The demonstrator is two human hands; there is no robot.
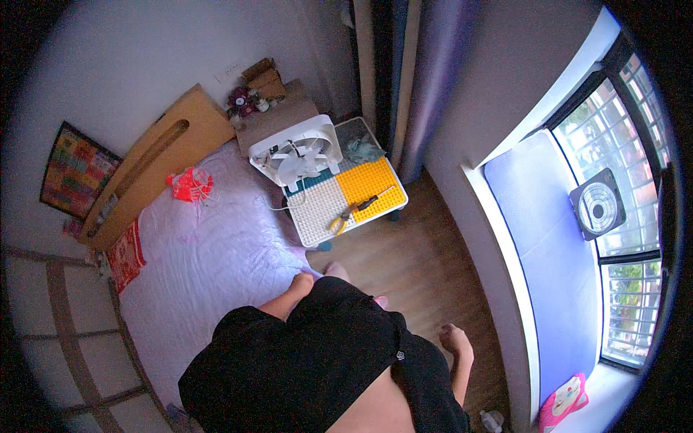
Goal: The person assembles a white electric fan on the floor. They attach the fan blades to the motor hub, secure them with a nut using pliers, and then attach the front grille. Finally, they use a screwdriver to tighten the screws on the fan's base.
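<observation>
My left hand (302, 283) is low at the edge of the bed, its fingers curled against the lavender bedsheet (216, 231). Whether a fold of the sheet is caught in them is hidden. My right hand (455, 338) hangs over the wooden floor to my right, fingers curled in and nothing visible in them. Ahead, a low table with a studded top (317, 219) bears a white fan housing (261, 164) with its pale blades (297, 167) exposed. Yellow-handled pliers (341, 219) and a dark-handled screwdriver (369, 202) lie on the studs, away from both hands.
A red plastic bag (190, 185) lies on the bed before the wooden headboard (148, 166). Behind the table stands a nightstand (278, 119). A square dark fan (598, 204) stands on the padded window ledge (548, 267) at right, with a pink cloth (563, 400) nearer.
</observation>
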